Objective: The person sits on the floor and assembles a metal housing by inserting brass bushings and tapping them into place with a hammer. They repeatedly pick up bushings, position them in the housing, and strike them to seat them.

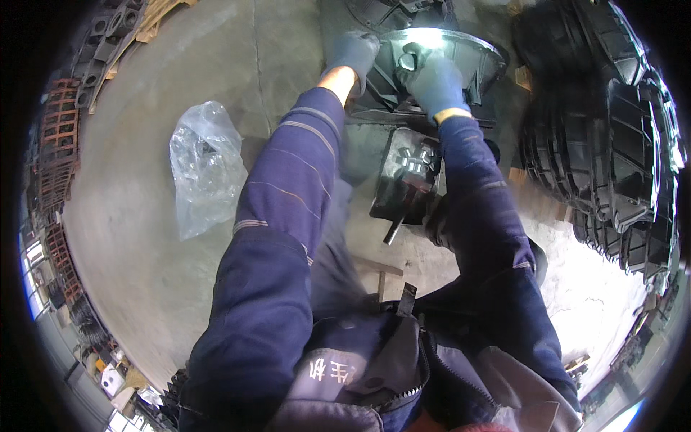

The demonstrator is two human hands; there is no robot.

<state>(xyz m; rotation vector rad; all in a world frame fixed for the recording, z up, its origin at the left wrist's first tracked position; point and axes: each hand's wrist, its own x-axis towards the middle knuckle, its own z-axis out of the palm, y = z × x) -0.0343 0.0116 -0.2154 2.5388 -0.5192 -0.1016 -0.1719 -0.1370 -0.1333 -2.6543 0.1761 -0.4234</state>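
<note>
A black flanged metal casting (pixel 461 47) sits on the floor ahead of me, brightly lit along its top rim. My left hand (pixel 356 54), in a grey glove, is closed at the casting's left edge; its fingertips are hard to see. Over the front of the casting is my gloved right hand (pixel 435 79), its fingers closed about a short shiny metal cylinder (pixel 408 61). Nearer to me stands a dark tray (pixel 389 162) with several similar metal cylinders (pixel 416 160) in it. A rod-like tool (pixel 394 229) sticks out over the tray's near edge.
A clear plastic bag (pixel 207 169) lies on the concrete floor at the left. Large black ribbed castings (pixel 597 144) are stacked on the right. Orange racks (pixel 59 137) and a wooden pallet (pixel 151 21) line the far left. Another dark part (pixel 396 11) stands beyond the casting.
</note>
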